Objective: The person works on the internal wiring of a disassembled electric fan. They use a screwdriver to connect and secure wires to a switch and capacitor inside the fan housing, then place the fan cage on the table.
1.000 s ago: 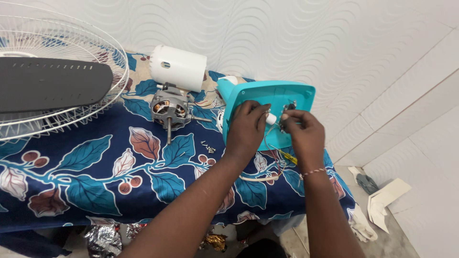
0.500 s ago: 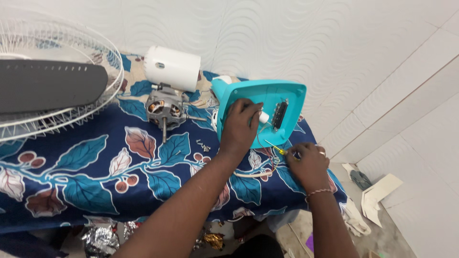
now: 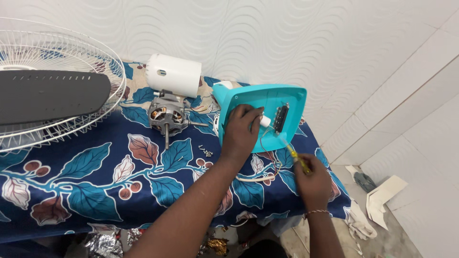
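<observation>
we see the turquoise plastic fan base [image 3: 260, 102] tipped on its edge at the centre of the frame, its hollow underside facing us, standing on a counter [image 3: 86, 191] draped in dark blue cloth printed with teal and rust leaves. inside the shell sit a small white cylinder [image 3: 266, 122], a dark switch block [image 3: 280, 119] and thin red wires [image 3: 267, 145] trailing down to the cloth. our left hand [image 3: 241, 131] lies against the shell with its grip closed on the white cylinder. our right hand [image 3: 313, 184], low at the right, has its grip clamped on a yellow-handled screwdriver [image 3: 296, 157] whose shaft points up into the shell; half a second ago that hand rested lower at the counter's edge, away from the shell. left of the shell lie a bare metal motor [image 3: 165, 117] with copper windings, a smooth white cylindrical cover [image 3: 173, 75] and a few loose screws [image 3: 206, 152]. a white wire guard [image 3: 57, 129] and a dark grey blade [image 3: 48, 95] fill the upper left.
</observation>
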